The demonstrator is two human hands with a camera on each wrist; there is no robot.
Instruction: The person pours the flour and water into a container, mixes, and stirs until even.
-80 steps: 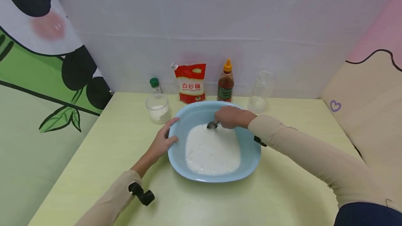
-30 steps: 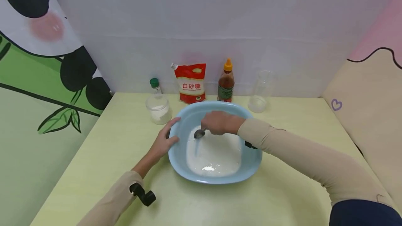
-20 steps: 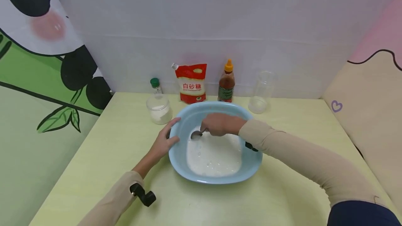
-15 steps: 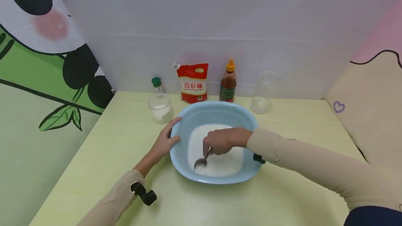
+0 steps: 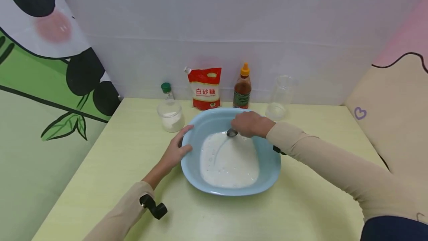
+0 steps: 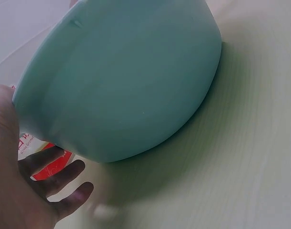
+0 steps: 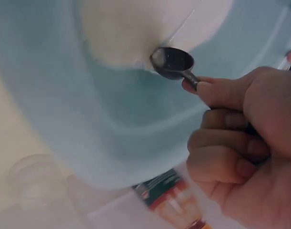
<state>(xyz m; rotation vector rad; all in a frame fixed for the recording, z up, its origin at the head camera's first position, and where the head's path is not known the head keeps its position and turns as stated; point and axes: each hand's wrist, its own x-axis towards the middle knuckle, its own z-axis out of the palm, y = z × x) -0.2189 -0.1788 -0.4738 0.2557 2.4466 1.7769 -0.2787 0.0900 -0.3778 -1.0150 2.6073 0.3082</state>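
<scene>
A light-blue plastic basin (image 5: 269, 176) stands on the table with milky white liquid (image 5: 227, 164) across its bottom. My left hand (image 5: 175, 150) holds the basin's left rim, thumb over the edge and fingers against the outside, as the left wrist view also shows. My right hand (image 5: 248, 124) reaches over the back right of the basin. Its curled fingers grip the handle of a small dark metal spoon (image 7: 171, 63). The spoon's bowl is at the far edge of the liquid, and a thin curved streak trails from it. Most of the handle is hidden inside the hand.
Behind the basin stand a red-and-white sugar pouch (image 5: 204, 89) and an orange-capped sauce bottle (image 5: 242, 92). To the left are a jar of white powder (image 5: 171, 118) and a green-capped bottle (image 5: 166, 88). A clear glass (image 5: 278, 101) stands at the back right.
My right hand has swept the spoon leftward, down to the front left of the liquid, then back to the far right side. My left hand keeps its place on the rim.
</scene>
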